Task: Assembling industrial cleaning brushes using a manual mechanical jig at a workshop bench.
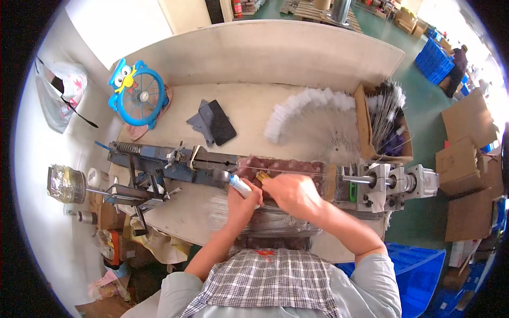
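Note:
My left hand (pixel 244 205) is closed around a short white cylinder with a light blue end (pixel 239 184), held upright and tilted over the long metal rig (pixel 204 175). Just to its right, my right hand (pixel 293 195) has its fingers curled in. A small yellow piece (pixel 261 176) shows at those fingertips; its kind is unclear. Both hands are over a dark red patterned cloth (pixel 275 165) on the rig. A thin wire runs across this cloth toward the metal clamp unit (pixel 382 185) on the right. Below my hands lies a bundle of thin wires (pixel 270 225).
White-tipped wire brushes (pixel 310 103) fan out at the back, beside a cardboard box (pixel 363 119) of more. A dark phone (pixel 220 123) and a blue cartoon fan (pixel 142 100) stand left. A blue crate (pixel 416 270) is lower right. Another person (pixel 458 69) is far right.

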Motion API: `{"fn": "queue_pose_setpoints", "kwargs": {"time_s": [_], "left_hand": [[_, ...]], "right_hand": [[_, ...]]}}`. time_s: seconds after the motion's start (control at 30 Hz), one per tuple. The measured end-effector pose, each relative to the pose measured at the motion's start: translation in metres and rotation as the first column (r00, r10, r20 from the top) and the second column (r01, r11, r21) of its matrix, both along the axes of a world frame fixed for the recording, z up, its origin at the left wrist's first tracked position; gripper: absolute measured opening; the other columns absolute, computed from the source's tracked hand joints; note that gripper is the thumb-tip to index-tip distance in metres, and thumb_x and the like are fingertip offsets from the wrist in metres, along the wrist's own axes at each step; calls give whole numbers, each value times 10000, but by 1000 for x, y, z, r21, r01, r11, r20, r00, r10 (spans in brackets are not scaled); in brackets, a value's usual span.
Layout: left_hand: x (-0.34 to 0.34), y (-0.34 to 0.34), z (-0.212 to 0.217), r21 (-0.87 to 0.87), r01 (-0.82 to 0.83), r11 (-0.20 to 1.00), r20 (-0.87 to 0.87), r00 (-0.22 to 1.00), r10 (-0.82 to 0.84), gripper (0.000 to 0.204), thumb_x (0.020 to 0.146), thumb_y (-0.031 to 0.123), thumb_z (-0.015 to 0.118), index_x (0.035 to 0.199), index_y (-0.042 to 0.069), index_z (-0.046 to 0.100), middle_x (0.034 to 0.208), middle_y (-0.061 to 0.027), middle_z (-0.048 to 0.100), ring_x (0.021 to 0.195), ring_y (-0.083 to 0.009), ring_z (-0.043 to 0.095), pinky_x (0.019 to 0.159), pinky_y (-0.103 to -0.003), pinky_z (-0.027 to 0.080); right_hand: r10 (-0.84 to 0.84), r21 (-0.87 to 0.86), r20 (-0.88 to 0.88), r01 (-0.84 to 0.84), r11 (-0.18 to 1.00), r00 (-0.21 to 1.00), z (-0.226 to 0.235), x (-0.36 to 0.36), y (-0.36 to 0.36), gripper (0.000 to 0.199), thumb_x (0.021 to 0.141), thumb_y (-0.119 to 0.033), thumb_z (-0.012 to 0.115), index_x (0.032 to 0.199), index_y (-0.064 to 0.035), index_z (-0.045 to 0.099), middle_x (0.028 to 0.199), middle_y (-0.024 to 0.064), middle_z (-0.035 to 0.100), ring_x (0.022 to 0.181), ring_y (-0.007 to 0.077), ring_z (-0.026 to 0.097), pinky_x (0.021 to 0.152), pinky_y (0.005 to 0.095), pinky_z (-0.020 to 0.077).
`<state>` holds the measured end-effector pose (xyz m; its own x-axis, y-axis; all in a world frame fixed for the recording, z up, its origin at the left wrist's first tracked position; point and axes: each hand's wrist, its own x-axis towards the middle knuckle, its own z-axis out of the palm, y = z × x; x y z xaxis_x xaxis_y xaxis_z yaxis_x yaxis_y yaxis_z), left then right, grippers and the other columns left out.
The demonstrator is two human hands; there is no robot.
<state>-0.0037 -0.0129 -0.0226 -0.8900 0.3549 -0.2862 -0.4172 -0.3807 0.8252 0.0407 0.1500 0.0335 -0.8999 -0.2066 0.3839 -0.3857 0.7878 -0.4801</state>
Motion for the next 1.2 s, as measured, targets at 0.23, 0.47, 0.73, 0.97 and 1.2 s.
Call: {"fn": "queue_pose_setpoints", "kwargs": {"time_s": [0.23, 0.47, 0.73, 0.97, 1.2], "left_hand": [[-17, -30, 4, -698, 78, 712, -286, 881, -376, 229, 753, 69, 673, 855, 15, 475, 711, -65, 585, 624, -138, 592, 597, -303, 492], [-29, -129, -14, -328, -300, 896, 79, 936, 342, 398, 799, 359, 687, 987, 42, 539, 839, -46, 579, 759, -151, 587, 670, -301, 475], [-42, -201, -25, -109, -444, 889, 277, 846, 456, 278, 836, 362, 655, 901, 95, 613, 728, 21, 576, 666, -127, 548, 605, -280, 452], [-42, -190, -31, -63, -495, 867, 270, 827, 493, 161, 826, 255, 658, 862, 107, 604, 741, 26, 580, 689, -106, 542, 606, -255, 428], [9, -95, 11, -100, -274, 956, -78, 960, 267, 154, 838, 171, 613, 756, 41, 606, 667, -33, 577, 580, -116, 525, 558, -257, 429]], "right_hand": [[-131, 85, 39, 128, 988, 991, -45, -17, -10, 322, 753, -149, 653, 1043, -64, 543, 877, 86, 562, 785, 264, 615, 616, 373, 512], [-131, 221, 25, 123, 968, 991, -33, -10, -1, 160, 750, -122, 615, 906, -89, 599, 882, 56, 577, 882, 240, 580, 718, 380, 489], [-27, 225, 94, 6, 974, 995, -33, -13, -2, 199, 706, -152, 698, 868, -75, 612, 891, 57, 583, 866, 254, 579, 706, 385, 490], [-280, 277, 353, 186, 943, 893, -18, -13, -2, 201, 711, -167, 709, 813, -49, 582, 839, 117, 577, 820, 322, 606, 688, 437, 489], [75, -40, 152, -70, 997, 985, 24, 10, 14, 176, 748, -120, 663, 900, -44, 619, 843, 138, 592, 780, 322, 596, 675, 406, 496]]}}
